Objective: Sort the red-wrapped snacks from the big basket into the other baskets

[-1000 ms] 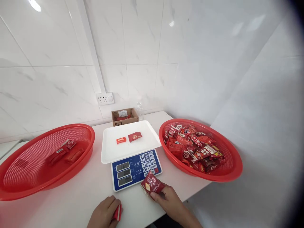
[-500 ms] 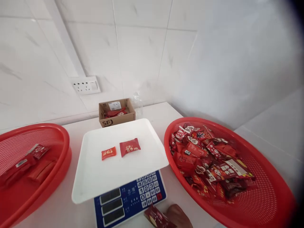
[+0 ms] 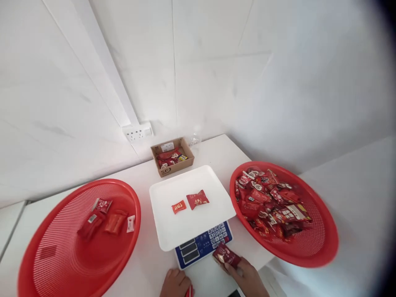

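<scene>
My right hand (image 3: 247, 276) pinches a dark red snack packet (image 3: 226, 255) just in front of the blue scale keypad (image 3: 202, 244). At the bottom edge my left hand (image 3: 175, 284) is closed on a small red packet (image 3: 188, 291), resting on the white table. The white scale tray (image 3: 167, 231) carries two red packets: a small one (image 3: 178, 206) and a larger one (image 3: 197, 200). The red basket on the right (image 3: 321, 247) is full of several red packets. The red basket on the left (image 3: 46, 264) holds a few packets (image 3: 103, 216).
A small cardboard box (image 3: 172, 156) with packets stands behind the scale near the wall. A clear bottle (image 3: 194, 139) and a wall socket (image 3: 137, 132) are behind it. The table's front edge runs just beyond my hands; the right wall is close to the right basket.
The view has pulled back and tilted up, so both baskets and both hands show again. My right hand still holds the packet by the keypad. The tray's two packets have not moved.
</scene>
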Action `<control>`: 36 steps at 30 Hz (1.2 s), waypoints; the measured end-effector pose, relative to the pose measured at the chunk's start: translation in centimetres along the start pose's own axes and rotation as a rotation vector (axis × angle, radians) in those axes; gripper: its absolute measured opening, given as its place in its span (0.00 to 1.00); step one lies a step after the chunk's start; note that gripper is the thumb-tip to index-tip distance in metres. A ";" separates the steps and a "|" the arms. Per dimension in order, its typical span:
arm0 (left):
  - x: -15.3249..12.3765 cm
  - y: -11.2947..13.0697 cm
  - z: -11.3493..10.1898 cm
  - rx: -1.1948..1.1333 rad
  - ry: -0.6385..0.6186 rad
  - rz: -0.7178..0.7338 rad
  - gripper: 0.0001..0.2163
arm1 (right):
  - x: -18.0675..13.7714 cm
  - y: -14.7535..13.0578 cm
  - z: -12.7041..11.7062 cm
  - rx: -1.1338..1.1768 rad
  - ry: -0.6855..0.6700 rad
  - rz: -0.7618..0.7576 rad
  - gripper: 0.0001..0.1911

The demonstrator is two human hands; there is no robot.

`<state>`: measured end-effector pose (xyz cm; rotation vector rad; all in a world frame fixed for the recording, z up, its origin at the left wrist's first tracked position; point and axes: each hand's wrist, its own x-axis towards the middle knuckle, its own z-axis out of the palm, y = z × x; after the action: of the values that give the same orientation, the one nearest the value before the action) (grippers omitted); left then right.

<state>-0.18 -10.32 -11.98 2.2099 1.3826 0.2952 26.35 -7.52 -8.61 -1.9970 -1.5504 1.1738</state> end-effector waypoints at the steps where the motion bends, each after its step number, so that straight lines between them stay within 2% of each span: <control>1: 0.2 0.4 -0.9 -0.099 -0.078 -0.078 0.05 | -1.1 -0.5 0.1 0.083 -0.025 0.111 0.21; 2: 0.4 1.0 -1.9 -0.203 -0.136 -0.173 0.07 | -2.2 -1.0 0.1 0.156 -0.046 0.191 0.23; 4: 0.7 2.5 -4.3 -0.402 -0.222 -0.308 0.11 | -4.1 -2.1 0.2 0.264 -0.066 0.254 0.25; 7: 1.4 5.4 -8.1 -0.737 -0.248 -0.467 0.19 | -5.6 -4.3 -0.5 0.403 -0.101 0.204 0.29; 10: 2.9 8.9 -11.5 -1.041 -0.159 -0.661 0.28 | -5.3 -7.5 -2.3 0.505 -0.205 0.070 0.32; 13: 5.0 12.7 -14.1 -1.160 -0.026 -0.712 0.31 | -4.4 -10.6 -4.9 0.616 -0.275 -0.082 0.32; 16: 7.3 16.2 -16.2 -1.147 0.076 -0.628 0.26 | -3.4 -12.5 -7.8 0.676 -0.377 -0.215 0.29; 21: 10.5 20.3 -19.2 -1.141 0.249 -0.487 0.19 | -2.3 -13.6 -13.7 0.699 -0.427 -0.328 0.24; 23: 11.2 21.4 -20.1 -1.158 0.284 -0.455 0.18 | -2.1 -14.1 -16.1 0.786 -0.410 -0.330 0.27; 26: 11.8 22.8 -21.0 -1.140 0.271 -0.392 0.16 | -2.2 -14.8 -18.9 0.891 -0.427 -0.299 0.38; 29: 12.1 23.9 -21.7 -1.077 0.256 -0.338 0.14 | -2.3 -15.4 -20.6 0.860 -0.432 -0.317 0.40; 33: 12.4 25.1 -22.5 -1.020 0.319 -0.269 0.18 | -2.3 -16.0 -21.9 0.766 -0.328 -0.369 0.29; 36: 12.5 25.7 -22.7 -1.024 0.248 -0.265 0.21 | -2.2 -16.4 -22.7 0.693 -0.259 -0.392 0.25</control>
<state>15.45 -1.31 19.70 1.1632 1.2114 0.9511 33.62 0.62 17.24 -1.0808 -1.3029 1.5578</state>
